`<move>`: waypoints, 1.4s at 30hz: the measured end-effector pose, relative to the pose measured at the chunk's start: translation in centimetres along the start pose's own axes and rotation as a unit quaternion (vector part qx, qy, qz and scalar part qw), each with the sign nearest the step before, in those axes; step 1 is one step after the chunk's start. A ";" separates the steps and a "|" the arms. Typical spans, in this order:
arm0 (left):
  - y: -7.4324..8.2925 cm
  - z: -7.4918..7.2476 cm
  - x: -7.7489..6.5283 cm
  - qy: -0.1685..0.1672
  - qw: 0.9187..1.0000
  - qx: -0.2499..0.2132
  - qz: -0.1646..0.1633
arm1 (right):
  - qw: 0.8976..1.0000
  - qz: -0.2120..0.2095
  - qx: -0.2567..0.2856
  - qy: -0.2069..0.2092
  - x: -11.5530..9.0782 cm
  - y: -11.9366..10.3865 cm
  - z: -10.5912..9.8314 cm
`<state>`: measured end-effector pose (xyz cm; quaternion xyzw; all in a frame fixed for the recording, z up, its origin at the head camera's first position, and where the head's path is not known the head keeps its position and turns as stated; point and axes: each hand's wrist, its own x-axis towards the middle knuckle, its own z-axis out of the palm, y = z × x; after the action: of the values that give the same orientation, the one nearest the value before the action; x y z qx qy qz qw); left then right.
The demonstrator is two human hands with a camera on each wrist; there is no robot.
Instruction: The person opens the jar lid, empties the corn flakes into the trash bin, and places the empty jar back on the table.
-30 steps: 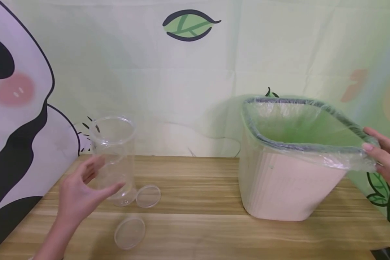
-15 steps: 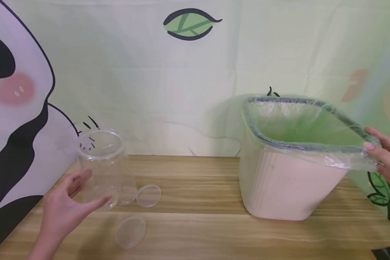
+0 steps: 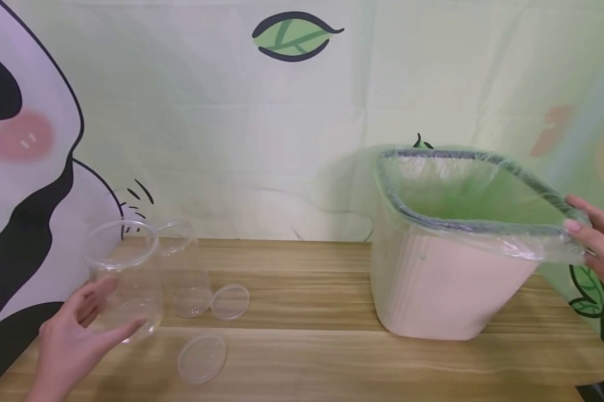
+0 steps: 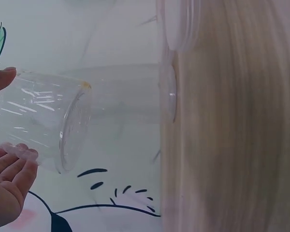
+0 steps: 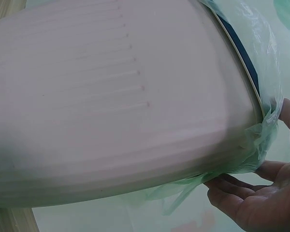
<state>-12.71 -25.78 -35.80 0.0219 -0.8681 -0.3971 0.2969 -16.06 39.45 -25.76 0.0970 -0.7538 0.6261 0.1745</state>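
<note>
My left hand (image 3: 70, 335) grips a clear plastic jar (image 3: 136, 293) around its side, thumb on one side and fingers on the other. The jar is upright with its wide mouth uncovered. In the left wrist view, the jar's base (image 4: 72, 130) hangs clear of the table. A narrower clear container (image 3: 191, 279) stands just behind it. At the right, my right hand (image 3: 603, 240) pinches the rim of a pale trash bin (image 3: 457, 290), thumb on top. A thin greenish bin liner (image 3: 513, 245) folds over that rim, and the bin tilts to the right.
Two clear round lids are on the wooden table (image 3: 302, 368): a larger lid (image 3: 201, 359) in front and a smaller lid (image 3: 230, 301) by the narrower container's base. A printed cloth (image 3: 302, 139) hangs behind. A black object (image 3: 595, 391) shows at the lower right.
My left hand has moved left and toward me with the jar, and the narrower container behind it shows more fully. My right hand and the bin have stayed put.
</note>
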 end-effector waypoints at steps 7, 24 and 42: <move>-1.5 -0.1 -0.1 0.016 0.999 0.005 -0.034 | 0.996 0.006 -0.086 0.006 0.2 0.4 -0.4; -4.1 -0.2 0.5 -0.022 0.990 0.042 -0.131 | 0.996 0.003 -0.092 0.009 0.1 0.5 -0.5; -8.8 0.6 3.0 -0.062 0.987 0.040 -0.143 | 0.997 -0.004 -0.080 0.009 0.0 0.2 -0.1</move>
<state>-17.23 -32.22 -40.86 0.1327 -0.8881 -0.4008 0.1815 -16.10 39.63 -25.93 0.0801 -0.7994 0.5640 0.1906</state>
